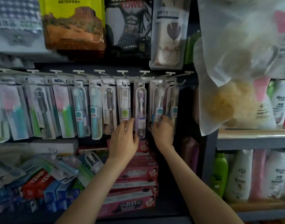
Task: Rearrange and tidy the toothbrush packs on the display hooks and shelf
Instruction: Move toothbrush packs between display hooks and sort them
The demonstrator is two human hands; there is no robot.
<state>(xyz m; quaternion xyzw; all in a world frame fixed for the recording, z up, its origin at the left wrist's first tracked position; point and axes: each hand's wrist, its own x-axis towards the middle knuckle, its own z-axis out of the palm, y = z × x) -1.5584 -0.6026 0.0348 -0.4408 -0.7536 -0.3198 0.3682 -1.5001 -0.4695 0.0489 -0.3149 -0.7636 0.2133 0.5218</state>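
Toothbrush packs made of clear plastic point(94, 109) hang in a long row on white wire hooks point(99, 71). The left hand point(124, 136) reaches up to the bottom of a clear pack with a white brush and a green sticker point(123, 97). Its fingers are bent a little and its thumb is just beside a clear pack with a purple brush point(140, 104). I cannot tell if this hand is pinching a pack or only touching it. The right hand point(163, 130) has its fingers curled round the bottom of a clear pack with a white brush and a blue-green sticker point(158, 101), which hangs near the right end of the row. More loose clear toothbrush packs point(65, 167) lie in a messy heap lower down on the left, beside a stack of long pink boxes point(133, 172).
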